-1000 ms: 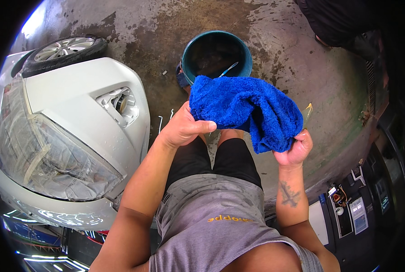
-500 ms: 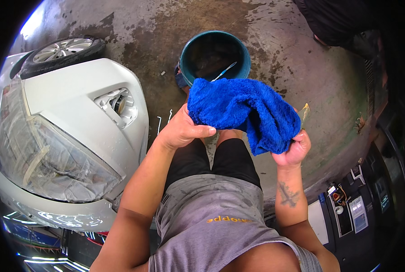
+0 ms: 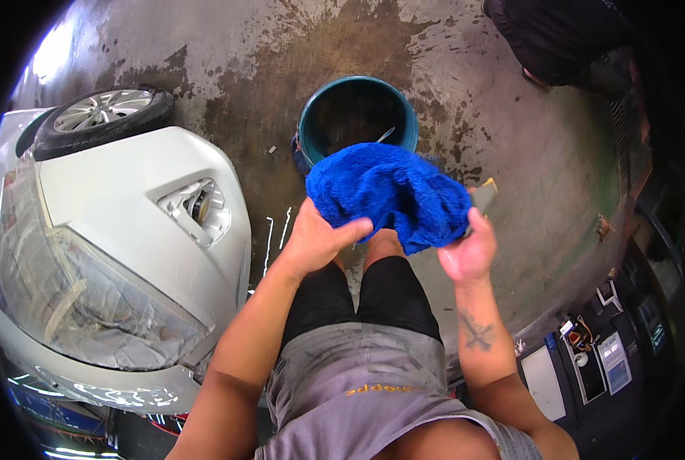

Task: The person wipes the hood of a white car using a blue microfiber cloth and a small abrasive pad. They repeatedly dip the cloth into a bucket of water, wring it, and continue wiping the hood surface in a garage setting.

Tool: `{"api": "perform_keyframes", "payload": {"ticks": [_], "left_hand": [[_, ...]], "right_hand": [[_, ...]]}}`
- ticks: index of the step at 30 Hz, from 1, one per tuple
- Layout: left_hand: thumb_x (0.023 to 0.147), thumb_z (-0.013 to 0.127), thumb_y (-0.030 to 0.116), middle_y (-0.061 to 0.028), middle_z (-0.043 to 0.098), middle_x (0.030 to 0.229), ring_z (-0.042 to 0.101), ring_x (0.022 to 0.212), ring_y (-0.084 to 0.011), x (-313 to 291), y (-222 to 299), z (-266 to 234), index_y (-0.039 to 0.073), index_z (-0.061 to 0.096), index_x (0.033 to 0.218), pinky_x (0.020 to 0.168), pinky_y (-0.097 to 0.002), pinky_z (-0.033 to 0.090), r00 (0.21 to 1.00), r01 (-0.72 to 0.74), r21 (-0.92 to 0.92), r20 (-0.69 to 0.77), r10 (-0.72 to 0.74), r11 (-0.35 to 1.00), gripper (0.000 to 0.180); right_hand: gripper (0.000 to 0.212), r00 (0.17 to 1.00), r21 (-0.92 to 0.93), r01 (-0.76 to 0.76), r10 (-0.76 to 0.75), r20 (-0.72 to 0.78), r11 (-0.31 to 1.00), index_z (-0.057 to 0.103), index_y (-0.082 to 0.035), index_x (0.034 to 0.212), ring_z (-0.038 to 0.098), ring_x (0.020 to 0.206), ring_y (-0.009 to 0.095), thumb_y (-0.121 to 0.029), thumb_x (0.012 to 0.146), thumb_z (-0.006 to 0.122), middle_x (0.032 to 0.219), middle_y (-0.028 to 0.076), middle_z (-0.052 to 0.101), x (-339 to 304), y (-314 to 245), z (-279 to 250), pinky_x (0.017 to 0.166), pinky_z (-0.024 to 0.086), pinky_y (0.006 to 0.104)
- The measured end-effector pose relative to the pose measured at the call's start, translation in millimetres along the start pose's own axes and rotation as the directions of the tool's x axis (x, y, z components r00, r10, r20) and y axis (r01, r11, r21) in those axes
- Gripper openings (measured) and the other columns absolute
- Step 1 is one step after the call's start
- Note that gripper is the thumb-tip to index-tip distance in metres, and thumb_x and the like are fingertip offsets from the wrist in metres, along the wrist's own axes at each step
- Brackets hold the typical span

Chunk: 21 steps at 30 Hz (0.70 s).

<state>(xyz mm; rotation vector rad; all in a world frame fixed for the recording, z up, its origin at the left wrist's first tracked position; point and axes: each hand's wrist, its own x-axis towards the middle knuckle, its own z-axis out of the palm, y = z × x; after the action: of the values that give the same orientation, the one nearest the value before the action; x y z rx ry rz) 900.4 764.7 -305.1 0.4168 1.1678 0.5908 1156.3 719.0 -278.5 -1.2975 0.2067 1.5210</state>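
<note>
A blue plush towel (image 3: 392, 192), bunched and folded, is stretched between my two hands in front of my knees. My left hand (image 3: 315, 239) is closed on its left end, thumb lying across the near side. At the right end, my right hand (image 3: 469, 249) is closed on the towel, thumb on top. A flat grey piece with a yellowish tip (image 3: 484, 196) sticks out past the towel beside my right thumb. The cloth covers the rest of it, so its kind does not show.
A teal bucket (image 3: 304, 134) stands on the wet concrete floor just beyond the towel, with a thin light-coloured handle (image 3: 386, 135) in it. At left is a white car (image 3: 128, 172) with its headlight out and masked glass. Another person in dark clothes (image 3: 561, 34) is far right.
Both hands and the towel have shifted a little left, and the right hand has come nearer the left. More of the grey piece's broad side shows now.
</note>
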Motion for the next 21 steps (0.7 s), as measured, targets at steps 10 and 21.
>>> {"api": "perform_keyframes", "payload": {"ticks": [10,21], "left_hand": [[0.093,0.077,0.020,-0.0226,0.069,0.118,0.065,0.109,-0.0417,207,-134,-44,0.002,0.069,0.120,0.094,-0.0492,0.054,0.783,-0.127,0.958,-0.061,0.620,0.256,0.033],[0.096,0.067,0.040,-0.0243,0.061,0.147,0.056,0.139,-0.0422,372,-249,-109,0.005,0.059,0.147,0.117,-0.0478,0.043,0.921,0.385,0.916,-0.372,0.116,-0.113,0.062]], "right_hand": [[0.033,0.905,-0.954,0.270,-0.373,0.204,0.132,0.050,-0.004,0.119,0.066,0.100,0.054,-0.014,0.094,0.070,0.103,0.031,0.070,246,160,-30,0.084,0.052,0.0571],[0.036,0.959,-0.972,0.235,-0.167,0.229,0.016,0.069,0.000,0.123,0.068,0.117,0.044,-0.019,0.093,0.064,0.120,0.025,0.072,409,271,-138,0.103,0.052,0.0453]]}}
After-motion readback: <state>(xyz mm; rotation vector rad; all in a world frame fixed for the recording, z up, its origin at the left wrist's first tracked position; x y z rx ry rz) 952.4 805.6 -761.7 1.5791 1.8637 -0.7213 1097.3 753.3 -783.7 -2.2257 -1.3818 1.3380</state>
